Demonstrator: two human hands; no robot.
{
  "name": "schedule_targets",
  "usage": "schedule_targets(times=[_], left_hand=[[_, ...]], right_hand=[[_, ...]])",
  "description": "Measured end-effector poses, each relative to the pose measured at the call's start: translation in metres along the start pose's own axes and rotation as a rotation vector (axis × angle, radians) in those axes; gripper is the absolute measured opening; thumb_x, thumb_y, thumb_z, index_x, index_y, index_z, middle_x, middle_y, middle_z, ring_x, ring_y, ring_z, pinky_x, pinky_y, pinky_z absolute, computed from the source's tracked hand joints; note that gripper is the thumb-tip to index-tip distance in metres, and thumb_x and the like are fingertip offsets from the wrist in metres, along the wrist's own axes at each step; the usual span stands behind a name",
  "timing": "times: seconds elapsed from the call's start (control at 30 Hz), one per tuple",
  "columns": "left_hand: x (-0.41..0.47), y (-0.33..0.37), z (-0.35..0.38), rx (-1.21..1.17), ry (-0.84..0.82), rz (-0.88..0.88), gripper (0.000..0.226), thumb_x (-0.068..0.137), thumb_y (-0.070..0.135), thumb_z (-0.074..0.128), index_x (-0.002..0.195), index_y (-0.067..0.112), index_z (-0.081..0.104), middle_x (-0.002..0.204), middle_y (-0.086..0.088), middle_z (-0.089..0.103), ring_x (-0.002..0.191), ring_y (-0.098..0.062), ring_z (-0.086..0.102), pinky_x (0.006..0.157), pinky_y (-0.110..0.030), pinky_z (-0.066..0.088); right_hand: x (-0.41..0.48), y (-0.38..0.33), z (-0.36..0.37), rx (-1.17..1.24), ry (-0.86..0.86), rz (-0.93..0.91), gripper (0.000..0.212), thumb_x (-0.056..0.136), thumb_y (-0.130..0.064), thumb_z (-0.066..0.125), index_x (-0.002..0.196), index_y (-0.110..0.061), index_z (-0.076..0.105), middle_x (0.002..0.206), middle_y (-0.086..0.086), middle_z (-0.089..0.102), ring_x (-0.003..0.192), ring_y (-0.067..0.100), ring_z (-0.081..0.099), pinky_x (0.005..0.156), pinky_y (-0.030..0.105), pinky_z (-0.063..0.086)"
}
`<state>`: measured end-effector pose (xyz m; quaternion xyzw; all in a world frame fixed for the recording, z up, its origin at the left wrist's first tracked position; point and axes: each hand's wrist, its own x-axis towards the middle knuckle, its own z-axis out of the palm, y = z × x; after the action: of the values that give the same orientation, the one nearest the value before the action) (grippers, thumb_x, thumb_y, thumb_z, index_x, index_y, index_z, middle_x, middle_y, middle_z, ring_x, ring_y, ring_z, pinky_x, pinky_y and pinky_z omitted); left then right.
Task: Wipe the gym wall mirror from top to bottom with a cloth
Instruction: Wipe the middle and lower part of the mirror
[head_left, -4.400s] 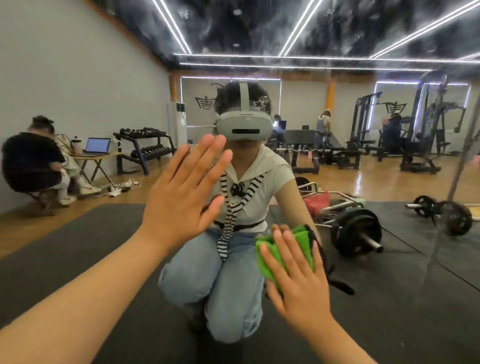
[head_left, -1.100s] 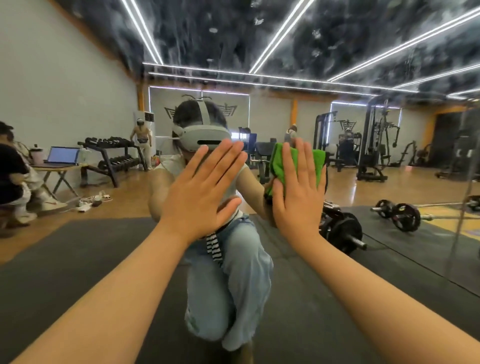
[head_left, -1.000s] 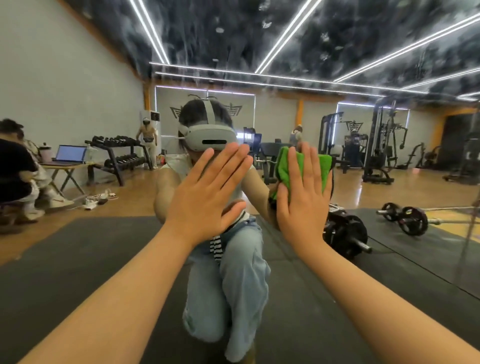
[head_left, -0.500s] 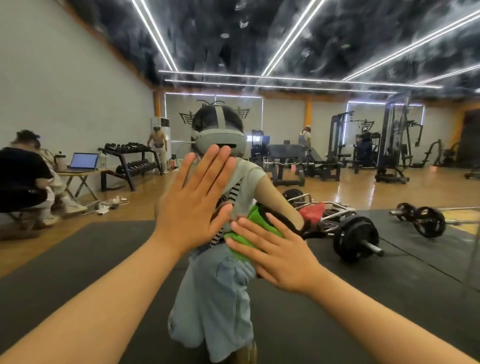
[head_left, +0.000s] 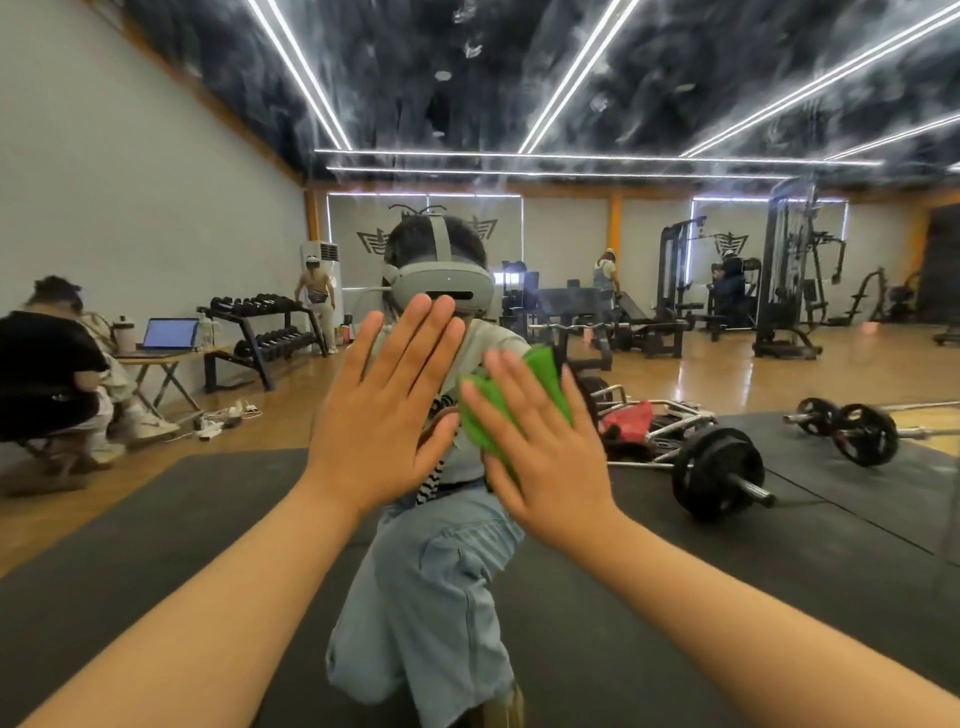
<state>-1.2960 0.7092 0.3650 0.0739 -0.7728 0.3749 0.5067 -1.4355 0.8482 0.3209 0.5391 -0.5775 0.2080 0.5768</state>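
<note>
Head view faces the mirror (head_left: 675, 78) close up. The left hand (head_left: 379, 410) lies flat on the glass with straight, spread fingers, while the right hand (head_left: 540, 457), fingers also straight, presses the green cloth (head_left: 524, 400) to the glass just beside it. Judging by the kneeling reflection, the wipe has reached the lower part. Whitish smears show high up, so the top may need another pass, and the bottom strip seems left to do.

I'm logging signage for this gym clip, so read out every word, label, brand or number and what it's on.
No readable text anywhere.
Winged emblems on the far wall: shapes only, no letters legible.
Laptop screen: too small to read.
Headset front: no marking legible.
</note>
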Motion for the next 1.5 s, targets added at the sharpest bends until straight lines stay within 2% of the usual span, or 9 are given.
schedule_targets(times=[0.1,0.17,0.37,0.43,0.67,0.87,1.17,1.37,1.5], left_hand=[[0.000,0.000,-0.001,-0.013,0.002,0.003,0.072,0.101,0.044,0.033,0.158,0.004,0.018,0.166,-0.016,0.012,0.154,-0.029,0.010,0.125,-0.049,0.005],[0.000,0.000,-0.002,-0.017,0.004,0.001,0.072,0.100,0.043,0.035,0.159,0.005,0.017,0.166,-0.015,0.010,0.154,-0.028,0.009,0.125,-0.048,0.004],[0.000,0.001,0.000,0.003,0.007,-0.004,0.077,0.098,0.043,0.042,0.159,0.005,0.016,0.167,-0.013,0.009,0.154,-0.027,0.008,0.126,-0.045,0.000],[0.000,0.001,-0.001,0.005,0.003,-0.007,0.077,0.098,0.044,0.041,0.159,0.005,0.015,0.167,-0.013,0.007,0.155,-0.026,0.007,0.126,-0.045,-0.001],[-0.001,0.000,-0.002,0.001,-0.009,-0.003,0.075,0.098,0.044,0.035,0.159,0.006,0.014,0.167,-0.012,0.008,0.155,-0.026,0.005,0.126,-0.045,0.001],[-0.001,0.001,-0.001,0.002,-0.004,-0.009,0.075,0.099,0.045,0.037,0.159,0.006,0.015,0.168,-0.011,0.009,0.155,-0.026,0.007,0.126,-0.046,0.003],[-0.001,0.001,-0.002,-0.030,0.020,-0.019,0.074,0.098,0.044,0.038,0.158,0.005,0.020,0.167,-0.013,0.013,0.154,-0.027,0.011,0.126,-0.046,0.004],[-0.001,0.001,-0.001,-0.021,0.023,-0.018,0.075,0.098,0.043,0.039,0.159,0.006,0.018,0.167,-0.013,0.013,0.154,-0.027,0.011,0.126,-0.046,0.006],[-0.002,0.001,-0.003,-0.029,0.014,-0.023,0.075,0.098,0.044,0.039,0.159,0.006,0.018,0.167,-0.013,0.012,0.155,-0.027,0.010,0.126,-0.045,0.004]], right_hand=[[-0.017,0.018,-0.009,-0.041,-0.152,-0.341,0.060,0.097,-0.030,0.047,0.154,-0.020,0.029,0.162,0.007,0.022,0.151,0.021,0.017,0.123,0.046,0.007],[-0.002,0.046,-0.016,-0.086,-0.178,-0.428,0.059,0.098,-0.031,0.043,0.154,-0.021,0.025,0.161,0.006,0.023,0.151,0.021,0.016,0.123,0.045,0.003],[0.051,0.052,-0.023,-0.052,0.110,0.151,0.060,0.095,-0.028,0.045,0.153,-0.018,0.033,0.160,0.010,0.029,0.150,0.024,0.021,0.123,0.048,0.009],[0.047,0.030,-0.014,-0.035,0.130,0.233,0.061,0.095,-0.027,0.046,0.153,-0.016,0.032,0.161,0.011,0.026,0.151,0.023,0.016,0.122,0.051,0.009],[0.026,0.036,-0.014,-0.096,-0.081,-0.275,0.060,0.096,-0.034,0.044,0.153,-0.019,0.030,0.159,0.010,0.030,0.149,0.021,0.018,0.123,0.048,0.006],[0.043,0.047,-0.021,-0.056,0.107,0.181,0.060,0.096,-0.029,0.044,0.153,-0.017,0.030,0.161,0.010,0.026,0.151,0.023,0.017,0.122,0.051,0.010],[-0.013,0.024,-0.013,-0.047,-0.129,-0.245,0.060,0.096,-0.033,0.045,0.152,-0.023,0.030,0.161,0.006,0.025,0.151,0.021,0.017,0.123,0.047,0.007],[0.035,0.049,-0.023,-0.012,0.118,0.288,0.061,0.095,-0.029,0.044,0.154,-0.020,0.030,0.162,0.008,0.025,0.152,0.019,0.010,0.123,0.050,0.009],[0.006,0.013,-0.004,-0.033,0.084,0.197,0.059,0.097,-0.031,0.040,0.153,-0.019,0.027,0.161,0.012,0.025,0.151,0.023,0.013,0.122,0.052,0.008]])
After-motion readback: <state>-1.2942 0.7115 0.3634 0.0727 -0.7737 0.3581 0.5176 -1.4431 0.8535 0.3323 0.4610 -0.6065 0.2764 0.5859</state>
